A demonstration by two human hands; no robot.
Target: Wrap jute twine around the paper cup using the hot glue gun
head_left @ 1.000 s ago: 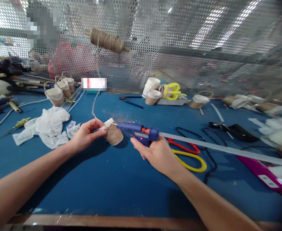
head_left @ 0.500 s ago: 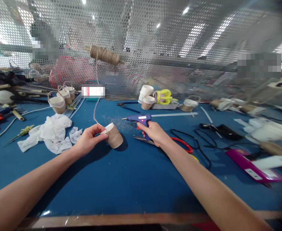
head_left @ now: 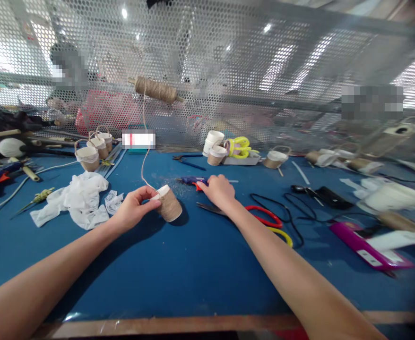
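My left hand [head_left: 136, 207] pinches the rim of a small white cup wrapped in brown twine [head_left: 169, 206], which is tilted above the blue tabletop. From the cup a strand of twine [head_left: 143, 166] runs up to a twine spool [head_left: 156, 89] on a rod at the mesh. My right hand [head_left: 221, 192] is closed over the blue hot glue gun [head_left: 192, 181], which lies low at the table with its nozzle towards the left; its handle is hidden by the hand. Scissors [head_left: 272, 221] with red and yellow handles lie under my right forearm.
White lace cloth [head_left: 83, 196] lies left, with small handled baskets [head_left: 88, 159] behind it. Pliers [head_left: 189, 161], white cups [head_left: 213, 141] and yellow-handled scissors [head_left: 241, 147] are at the back. On the right are a black cord [head_left: 292, 218] and a purple power strip [head_left: 359, 243].
My right hand has lowered and turned the glue gun, which now lies flatter near the tabletop. My left hand keeps the twine-wrapped cup in nearly the same place.
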